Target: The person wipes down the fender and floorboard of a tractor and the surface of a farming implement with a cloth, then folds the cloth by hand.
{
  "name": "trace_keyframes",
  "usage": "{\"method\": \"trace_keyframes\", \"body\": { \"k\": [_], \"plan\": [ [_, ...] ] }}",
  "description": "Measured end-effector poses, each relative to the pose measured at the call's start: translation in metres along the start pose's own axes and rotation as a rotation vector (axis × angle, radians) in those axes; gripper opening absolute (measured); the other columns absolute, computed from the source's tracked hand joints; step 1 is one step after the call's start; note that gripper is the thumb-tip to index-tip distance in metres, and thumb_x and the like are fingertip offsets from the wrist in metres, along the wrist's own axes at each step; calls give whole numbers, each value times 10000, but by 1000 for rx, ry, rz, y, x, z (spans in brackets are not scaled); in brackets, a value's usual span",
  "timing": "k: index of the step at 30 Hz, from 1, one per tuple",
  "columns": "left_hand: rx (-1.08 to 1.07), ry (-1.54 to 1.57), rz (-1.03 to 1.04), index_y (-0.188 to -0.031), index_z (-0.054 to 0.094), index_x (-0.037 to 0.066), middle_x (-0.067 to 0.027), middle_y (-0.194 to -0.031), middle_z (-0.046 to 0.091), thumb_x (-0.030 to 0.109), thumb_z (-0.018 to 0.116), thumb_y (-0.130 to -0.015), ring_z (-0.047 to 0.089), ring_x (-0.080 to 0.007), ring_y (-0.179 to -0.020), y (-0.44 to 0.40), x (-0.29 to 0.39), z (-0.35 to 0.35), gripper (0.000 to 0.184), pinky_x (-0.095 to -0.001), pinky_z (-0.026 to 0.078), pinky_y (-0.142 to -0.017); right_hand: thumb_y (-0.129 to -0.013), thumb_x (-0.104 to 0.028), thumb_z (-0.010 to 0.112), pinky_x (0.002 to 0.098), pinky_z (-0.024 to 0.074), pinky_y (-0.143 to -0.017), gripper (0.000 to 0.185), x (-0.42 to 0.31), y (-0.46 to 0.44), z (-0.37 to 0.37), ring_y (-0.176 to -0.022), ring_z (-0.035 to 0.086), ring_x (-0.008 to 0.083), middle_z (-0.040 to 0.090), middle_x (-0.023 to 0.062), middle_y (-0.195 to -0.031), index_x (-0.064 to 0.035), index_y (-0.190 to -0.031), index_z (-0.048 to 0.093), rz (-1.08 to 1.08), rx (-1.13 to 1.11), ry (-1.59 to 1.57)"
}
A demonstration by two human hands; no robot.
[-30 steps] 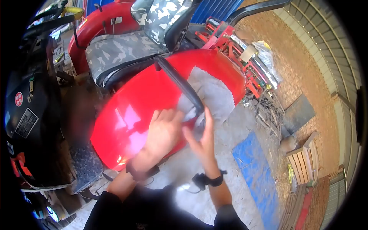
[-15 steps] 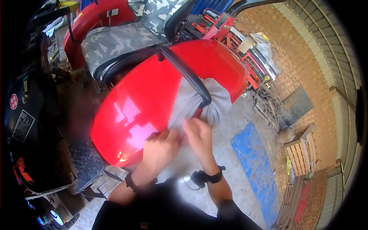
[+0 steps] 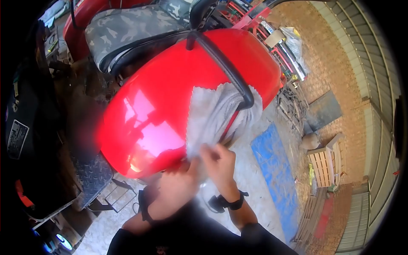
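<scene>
Seen from the head view, a grey cloth lies on the glossy red fender, beneath the bend of the black grab handle. Its folds draw down to the right hand, whose fingers pinch its lower edge. The left hand curls close beside; whether it grips anything, I can't tell.

Text: none legible | plate on black bodywork: print too small | shirt mark: blurred
</scene>
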State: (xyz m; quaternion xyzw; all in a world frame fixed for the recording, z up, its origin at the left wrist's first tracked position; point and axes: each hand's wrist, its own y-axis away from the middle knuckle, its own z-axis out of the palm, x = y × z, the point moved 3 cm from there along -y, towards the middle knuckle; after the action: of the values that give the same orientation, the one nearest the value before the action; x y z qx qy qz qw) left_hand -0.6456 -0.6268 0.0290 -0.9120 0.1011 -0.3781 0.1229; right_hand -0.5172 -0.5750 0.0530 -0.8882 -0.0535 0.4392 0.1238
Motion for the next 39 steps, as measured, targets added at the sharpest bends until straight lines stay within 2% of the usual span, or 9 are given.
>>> {"method": "trace_keyframes", "body": {
  "k": [4, 13, 16, 18, 19, 21, 28, 33, 39],
  "plan": [
    [-126, -19, -16, -918, 572, 70, -92, -666, 577, 109, 611, -785, 608, -300, -547, 16, -8, 10, 143, -415, 502, -504, -895, -199, 704, 302, 344, -448, 352, 14, 24, 11, -440, 437, 118, 519, 79, -498, 0, -650, 548, 156, -24, -26],
    [-114, 43, 72, -895, 588, 63, -97, -688, 594, 99, 684, -748, 618, -306, -595, 3, -17, -25, 180, -409, 488, -533, -946, -188, 642, 306, 349, -447, 240, 21, 36, 27, -441, 466, 126, 524, 106, -526, 19, -826, 640, 98, 3, -38],
    [24, 137, 116, -1008, 636, 46, -116, -827, 620, 112, 728, -735, 623, -310, -716, -22, -1, -44, 295, -414, 494, -640, -946, -187, 634, 303, 400, -477, 219, 24, 40, 24, -474, 537, 158, 576, 135, -580, 19, -876, 661, 197, -44, 6],
    [180, 67, 238, -1199, 609, 42, -138, -1032, 594, 127, 749, -735, 596, -315, -896, -43, 12, -47, 492, -415, 479, -777, -923, -172, 634, 310, 461, -537, 196, 20, 39, 23, -564, 637, 234, 635, 177, -670, 21, -931, 666, 111, -54, -33],
    [176, 63, 242, -1199, 609, 42, -138, -1032, 594, 127, 749, -735, 596, -315, -896, -53, 17, -45, 492, -415, 479, -777, -923, -172, 634, 310, 461, -537, 196, 23, 40, 23, -564, 637, 234, 635, 177, -670, 21, -931, 666, 112, -50, -39],
    [118, 65, 237, -1298, 555, 51, -149, -1185, 532, 127, 738, -747, 538, -321, -1053, -66, 24, -39, 585, -417, 442, -886, -890, -153, 635, 328, 496, -595, 211, 30, 44, 27, -664, 680, 314, 660, 211, -753, 27, -995, 663, 12, -61, 16],
    [176, -16, 314, -1287, 550, 47, -144, -1161, 544, 63, 694, -747, 549, -317, -1023, -64, 14, -23, 559, -393, 449, -858, -857, -147, 648, 353, 507, -610, 286, 23, 46, 34, -716, 686, 357, 659, 234, -819, 25, -1086, 644, 11, 7, -121],
    [156, 50, 356, -1176, 591, 38, -123, -994, 537, 2, 658, -702, 542, -310, -857, -62, 7, -23, 481, -394, 450, -763, -819, -152, 675, 375, 500, -589, 334, 22, 53, 44, -695, 663, 383, 647, 227, -777, 9, -1111, 654, 55, -2, -72],
    [165, 1, 343, -1142, 581, 29, -142, -900, 502, 6, 654, -689, 551, -337, -797, -55, 10, -16, 460, -404, 459, -696, -804, -158, 672, 399, 494, -566, 330, 27, 63, 41, -661, 649, 393, 639, 221, -727, 0, -1094, 660, 72, 18, -72]
  ]
}}
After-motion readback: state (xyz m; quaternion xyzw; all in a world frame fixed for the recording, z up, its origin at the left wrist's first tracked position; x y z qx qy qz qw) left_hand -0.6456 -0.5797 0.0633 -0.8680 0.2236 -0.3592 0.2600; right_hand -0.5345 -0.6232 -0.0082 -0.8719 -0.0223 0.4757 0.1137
